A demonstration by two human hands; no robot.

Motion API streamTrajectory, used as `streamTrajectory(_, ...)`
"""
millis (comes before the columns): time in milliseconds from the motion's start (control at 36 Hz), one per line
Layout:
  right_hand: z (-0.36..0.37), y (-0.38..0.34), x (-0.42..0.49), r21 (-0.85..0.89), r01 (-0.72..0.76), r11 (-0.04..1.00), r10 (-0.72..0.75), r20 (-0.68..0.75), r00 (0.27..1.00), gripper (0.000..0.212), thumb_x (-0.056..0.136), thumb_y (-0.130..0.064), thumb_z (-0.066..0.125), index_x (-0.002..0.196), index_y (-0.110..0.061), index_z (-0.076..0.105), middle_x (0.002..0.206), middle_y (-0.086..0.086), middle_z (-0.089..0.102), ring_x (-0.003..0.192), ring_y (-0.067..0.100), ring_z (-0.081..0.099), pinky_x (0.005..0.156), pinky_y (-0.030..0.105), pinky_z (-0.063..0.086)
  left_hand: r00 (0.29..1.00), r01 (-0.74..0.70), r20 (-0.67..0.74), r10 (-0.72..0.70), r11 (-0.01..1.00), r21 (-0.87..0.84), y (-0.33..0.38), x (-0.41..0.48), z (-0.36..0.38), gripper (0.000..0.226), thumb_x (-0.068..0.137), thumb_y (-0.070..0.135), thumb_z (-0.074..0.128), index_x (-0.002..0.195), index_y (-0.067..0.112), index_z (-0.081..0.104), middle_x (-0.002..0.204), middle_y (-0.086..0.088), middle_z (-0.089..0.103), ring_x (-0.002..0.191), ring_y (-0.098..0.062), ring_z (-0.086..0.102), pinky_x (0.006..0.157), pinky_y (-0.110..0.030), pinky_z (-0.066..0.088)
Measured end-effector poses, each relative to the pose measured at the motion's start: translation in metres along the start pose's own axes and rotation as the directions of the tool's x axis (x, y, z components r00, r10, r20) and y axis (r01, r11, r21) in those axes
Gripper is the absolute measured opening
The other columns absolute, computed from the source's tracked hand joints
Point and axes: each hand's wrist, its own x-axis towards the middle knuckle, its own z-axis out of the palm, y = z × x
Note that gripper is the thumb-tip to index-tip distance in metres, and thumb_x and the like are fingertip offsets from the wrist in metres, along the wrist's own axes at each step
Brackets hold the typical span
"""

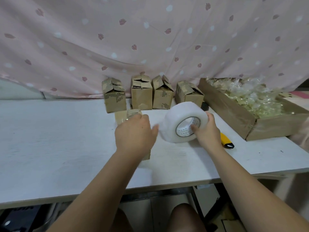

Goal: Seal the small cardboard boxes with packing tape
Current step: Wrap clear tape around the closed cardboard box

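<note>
A small cardboard box [124,115] lies on the white table [50,139] in front of me, mostly hidden under my left hand [136,133], which rests on its top with fingers spread forward. My right hand [207,130] grips a large roll of clear packing tape [177,122], thumb inside the core, holding it just right of the box. A blurred stretch of tape seems to run from the roll toward my left hand. Behind stand several small boxes with loose flaps, among them one at the left [114,96] and one at the right [189,94].
A yellow utility knife [226,141] lies right of my right wrist. A large open carton [230,111] full of crinkled clear wrappers sits at the right. A pink patterned curtain [150,39] hangs behind the boxes. The table's front edge is near my elbows.
</note>
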Motion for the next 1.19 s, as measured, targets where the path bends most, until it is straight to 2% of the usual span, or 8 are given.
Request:
streamTrajectory(56,-0.001,0.002,-0.001,0.006,0.012,1.000,-0.012,0.006,1.000,0.056,0.089,-0.025,0.069,0.136,-0.023,0.039,0.107,-0.003,0.059,0.094,0.018,0.054,0.074,0.031,0.038,0.999,-0.014,0.030,0.010,0.991,0.132,0.010,0.000,0.006,0.051,0.094,0.059,0.042,0.117,0.015,0.051,0.119,-0.002,0.048,0.104,-0.024,0.053,0.068,-0.031,0.033)
streamTrajectory(194,-0.007,0.001,-0.004,-0.030,0.033,0.999,-0.033,0.011,0.999,0.051,0.087,-0.024,0.069,0.129,-0.027,0.042,0.102,-0.001,0.061,0.093,0.021,0.057,0.071,0.033,0.042,1.000,-0.019,0.017,0.014,0.952,0.306,0.023,0.000,0.024,0.034,0.088,0.010,0.055,0.121,0.003,0.048,0.121,-0.011,0.037,0.108,-0.029,0.044,0.097,-0.039,0.040)
streamTrajectory(306,-0.014,0.002,-0.007,-0.036,0.038,0.999,-0.037,0.027,0.999,0.047,0.081,-0.023,0.068,0.118,-0.040,0.044,0.102,0.002,0.061,0.088,0.020,0.058,0.067,0.034,0.046,0.996,0.015,-0.090,0.010,0.962,0.274,0.015,0.005,0.037,0.058,0.089,0.014,0.054,0.141,0.006,0.030,0.125,-0.009,0.038,0.113,-0.027,0.044,0.107,-0.040,0.033)
streamTrajectory(528,-0.015,0.001,-0.015,-0.024,0.082,0.996,-0.077,0.160,0.984,0.025,0.077,-0.021,0.069,0.099,-0.022,0.056,0.106,0.005,0.055,0.089,0.021,0.057,0.078,0.043,0.049,0.945,0.045,-0.326,0.008,0.987,0.155,-0.012,0.020,0.057,0.034,0.081,0.039,0.071,0.103,0.014,0.066,0.096,-0.004,0.057,0.085,-0.023,0.060,0.081,-0.034,0.044)
streamTrajectory(694,-0.028,0.005,-0.015,0.080,0.019,0.997,-0.045,0.340,0.939,0.043,0.075,-0.039,0.081,0.108,-0.026,0.058,0.106,-0.005,0.066,0.095,0.014,0.064,0.084,0.039,0.054,0.868,0.046,-0.496,0.006,0.995,0.094,-0.014,0.024,0.064,0.044,0.067,0.053,0.075,0.083,0.013,0.070,0.078,-0.005,0.058,0.067,-0.025,0.059,0.068,-0.032,0.048)
streamTrajectory(972,-0.062,0.002,0.018,-0.137,0.119,0.983,-0.032,0.515,0.856,0.051,0.085,0.007,0.050,0.109,-0.038,0.055,0.107,0.002,0.056,0.077,0.013,0.052,0.069,0.025,0.043,0.864,0.049,-0.503,0.000,0.995,0.083,-0.016,0.025,0.068,0.051,0.071,0.059,0.069,0.099,0.017,0.070,0.084,-0.004,0.060,0.073,-0.024,0.059,0.070,-0.032,0.046)
streamTrajectory(1083,-0.055,0.009,0.040,-0.387,0.150,0.910,-0.018,0.326,0.945,0.039,0.090,-0.003,0.052,0.118,-0.029,0.058,0.119,0.006,0.055,0.089,0.018,0.053,0.066,0.027,0.040,0.853,0.054,-0.522,-0.016,0.997,0.058,-0.015,0.023,0.066,0.066,0.072,0.060,0.063,0.123,0.019,0.061,0.089,-0.007,0.064,0.075,-0.025,0.062,0.073,-0.035,0.049)
streamTrajectory(1194,-0.041,0.026,0.047,-0.692,0.152,0.706,0.054,0.267,0.962,0.050,0.092,-0.024,0.059,0.140,-0.023,0.047,0.133,0.014,0.053,0.120,0.033,0.049,0.090,0.034,0.041,0.839,0.037,-0.545,-0.012,0.999,0.035,-0.015,0.022,0.066,0.070,0.070,0.058,0.070,0.125,0.017,0.060,0.087,-0.009,0.063,0.074,-0.026,0.062,0.074,-0.036,0.050)
